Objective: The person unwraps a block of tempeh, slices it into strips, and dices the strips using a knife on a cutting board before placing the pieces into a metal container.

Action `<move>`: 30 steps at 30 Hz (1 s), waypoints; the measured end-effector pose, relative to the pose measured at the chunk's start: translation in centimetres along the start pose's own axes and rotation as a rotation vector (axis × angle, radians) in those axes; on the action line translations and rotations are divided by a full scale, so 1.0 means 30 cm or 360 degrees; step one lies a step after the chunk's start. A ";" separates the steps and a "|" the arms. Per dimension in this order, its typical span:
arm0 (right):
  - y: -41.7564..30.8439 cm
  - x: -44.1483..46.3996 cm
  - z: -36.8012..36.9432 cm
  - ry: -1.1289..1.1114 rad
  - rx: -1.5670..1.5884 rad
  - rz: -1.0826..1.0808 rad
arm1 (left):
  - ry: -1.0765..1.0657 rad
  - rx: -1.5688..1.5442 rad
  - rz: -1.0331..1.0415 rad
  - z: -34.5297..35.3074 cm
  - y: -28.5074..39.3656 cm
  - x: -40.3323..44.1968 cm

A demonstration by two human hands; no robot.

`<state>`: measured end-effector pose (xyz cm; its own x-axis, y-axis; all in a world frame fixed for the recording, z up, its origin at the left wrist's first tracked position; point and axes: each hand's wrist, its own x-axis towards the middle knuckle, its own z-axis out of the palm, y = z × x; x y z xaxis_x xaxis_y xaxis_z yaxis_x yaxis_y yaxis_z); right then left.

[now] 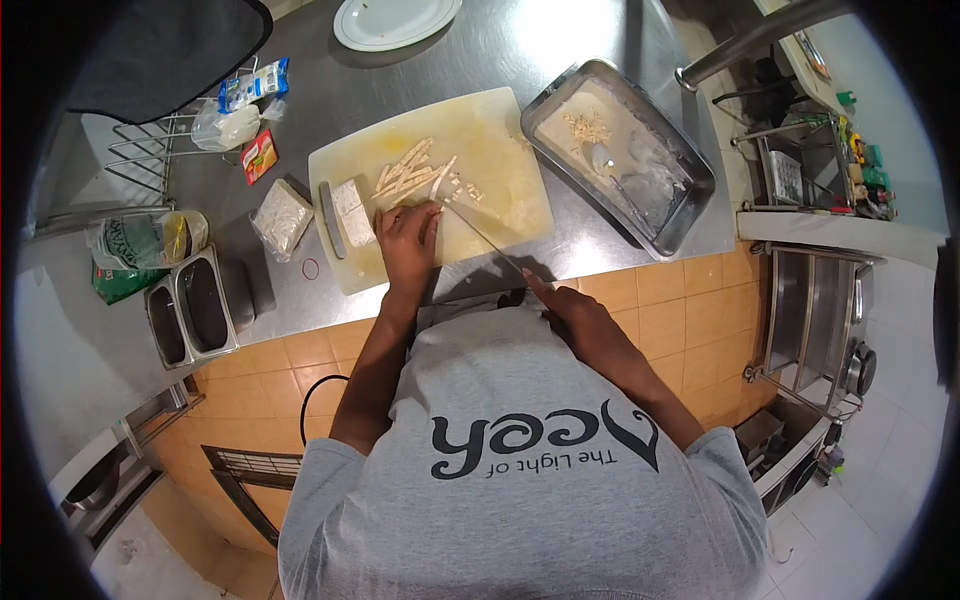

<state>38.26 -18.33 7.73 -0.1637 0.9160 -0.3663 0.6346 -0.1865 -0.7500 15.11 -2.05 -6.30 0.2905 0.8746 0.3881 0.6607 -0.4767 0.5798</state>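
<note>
My right hand is closed round the handle of a knife, whose blade reaches up and left over the cutting board. At the blade's tip, my left hand is closed with its fingertips pressed on pale tempeh strips, partly hidden beneath them. More tempeh strips lie in a loose pile just above that hand. Small cut pieces are scattered right of the pile. A tempeh block rests on the board to the left of my left hand.
Right of the board stands a metal tray with pale batter, tempeh bits and a spoon. A wrapped block, a red rubber band and a red packet lie left. Metal containers stand at lower left, a white plate at the top.
</note>
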 end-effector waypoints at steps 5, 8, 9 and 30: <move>-0.016 -0.017 -0.031 -0.0096 -0.0006 0.0034 | -0.0007 -0.0022 -0.0036 0.007 -0.012 -0.008; -0.002 -0.023 -0.025 -0.0077 0.0017 0.0001 | 0.0005 -0.0029 -0.0049 0.007 -0.004 -0.005; -0.004 -0.024 -0.026 -0.0093 0.0016 0.0015 | 0.0011 -0.0031 -0.0055 0.007 -0.004 -0.006; 0.017 -0.025 -0.011 -0.0041 -0.0031 0.0000 | 0.0045 -0.0092 -0.0118 0.012 -0.011 -0.009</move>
<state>38.96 -18.99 7.79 -0.1829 0.9065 -0.3806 0.6490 -0.1795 -0.7393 15.07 -2.09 -6.86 0.2220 0.9053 0.3621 0.6382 -0.4157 0.6480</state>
